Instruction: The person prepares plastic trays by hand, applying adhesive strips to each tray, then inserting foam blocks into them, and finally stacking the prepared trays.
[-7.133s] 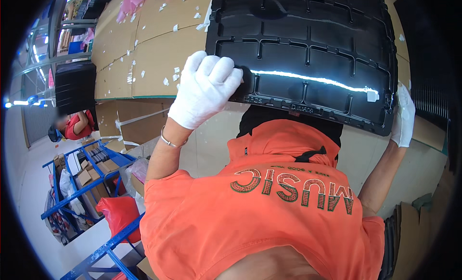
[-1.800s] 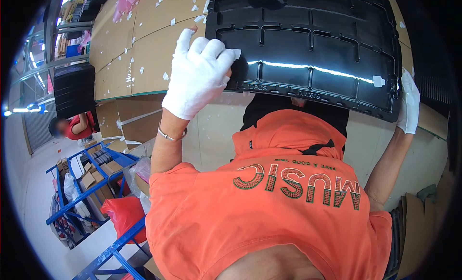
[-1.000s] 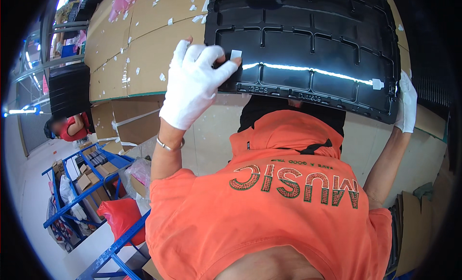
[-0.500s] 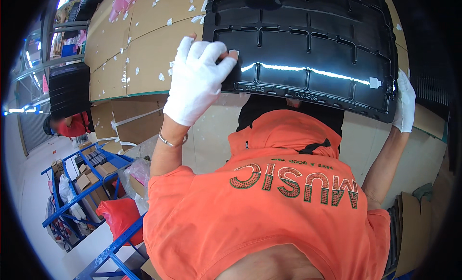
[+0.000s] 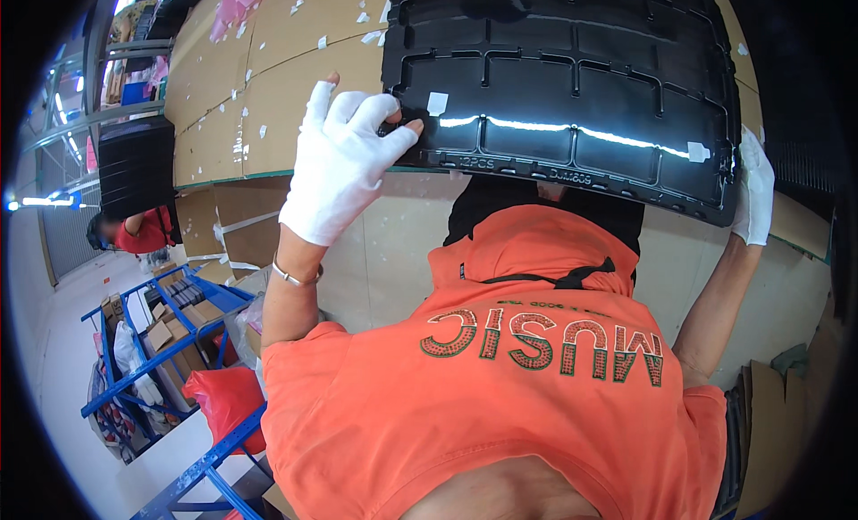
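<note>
A large black plastic tray [image 5: 527,91] with moulded compartments lies in front of me, its near edge reaching over the table's front. My right hand [image 5: 755,189], in a white glove, grips the tray's right edge; part of its fingers is hidden there. At the tray's near left corner is my left hand [image 5: 340,158], gloved in white with bare thumb and index tips. Its fingers are loosely bent and apart, with nothing visible between them. Just beyond those tips, a small white sticker [image 5: 437,104] sits on the tray. Another white sticker [image 5: 699,152] is near the right corner.
Cardboard [image 5: 268,100] covers the table on the left, dotted with white scraps, with pink plastic [image 5: 234,9] at its far end. Dark stacked trays [image 5: 800,136] stand at right. A blue rack [image 5: 152,341] and a red bag [image 5: 223,399] are lower left. Another person [image 5: 143,232] is beyond.
My left hand has let go of the left white sticker, which now lies on the tray, and has drawn back to the left. My right hand remains on the tray's edge.
</note>
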Tool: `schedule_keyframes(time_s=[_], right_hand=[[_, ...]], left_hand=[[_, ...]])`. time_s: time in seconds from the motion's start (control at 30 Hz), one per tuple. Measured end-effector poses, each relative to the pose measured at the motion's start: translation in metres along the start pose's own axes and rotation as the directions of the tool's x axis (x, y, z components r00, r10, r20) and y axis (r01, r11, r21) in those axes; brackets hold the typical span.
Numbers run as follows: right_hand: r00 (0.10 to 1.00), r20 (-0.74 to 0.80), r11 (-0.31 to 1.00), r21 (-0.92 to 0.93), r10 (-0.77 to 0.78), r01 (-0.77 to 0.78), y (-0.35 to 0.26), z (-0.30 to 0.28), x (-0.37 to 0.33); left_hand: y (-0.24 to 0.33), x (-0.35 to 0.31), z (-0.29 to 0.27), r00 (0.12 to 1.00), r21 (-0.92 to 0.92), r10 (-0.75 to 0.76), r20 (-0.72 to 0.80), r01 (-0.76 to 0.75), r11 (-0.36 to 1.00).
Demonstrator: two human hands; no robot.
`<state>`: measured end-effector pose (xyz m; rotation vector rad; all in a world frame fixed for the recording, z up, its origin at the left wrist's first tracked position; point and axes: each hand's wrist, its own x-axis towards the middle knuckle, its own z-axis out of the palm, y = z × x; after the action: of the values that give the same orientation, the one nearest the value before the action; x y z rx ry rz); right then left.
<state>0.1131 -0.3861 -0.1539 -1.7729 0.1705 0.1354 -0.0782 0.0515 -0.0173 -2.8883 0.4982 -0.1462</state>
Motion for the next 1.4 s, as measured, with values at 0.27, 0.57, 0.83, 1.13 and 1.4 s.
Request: schedule_keyframes(time_s=[0.27, 0.57, 0.83, 1.13, 1.4], right_hand=[[0.999, 0.022, 1.000, 0.005, -0.029, 0.029, -0.003, 0.002, -0.001], [1.000, -0.002, 0.999, -0.030, -0.027, 0.027, -0.003, 0.003, -0.002], [0.999, -0.010, 0.994, -0.103, -0.044, 0.043, -0.006, 0.006, -0.005], [0.998, -0.012, 0.996, -0.069, -0.057, 0.056, -0.004, 0.008, -0.003], [0.999, -0.011, 0.997, -0.059, -0.040, 0.040, -0.003, 0.002, -0.002]], left_hand=[[0.007, 0.020, 0.017, 0.991, -0.048, -0.056, -0.124, 0.050, 0.998], [0.006, 0.030, 0.014, 0.996, 0.000, -0.049, -0.081, 0.049, 0.999], [0.002, 0.024, 0.013, 0.994, -0.072, -0.017, -0.105, 0.009, 0.997], [0.006, 0.029, 0.018, 0.992, -0.067, -0.031, -0.123, 0.023, 0.998], [-0.001, 0.035, 0.026, 0.987, -0.166, -0.059, -0.146, 0.035, 0.985]])
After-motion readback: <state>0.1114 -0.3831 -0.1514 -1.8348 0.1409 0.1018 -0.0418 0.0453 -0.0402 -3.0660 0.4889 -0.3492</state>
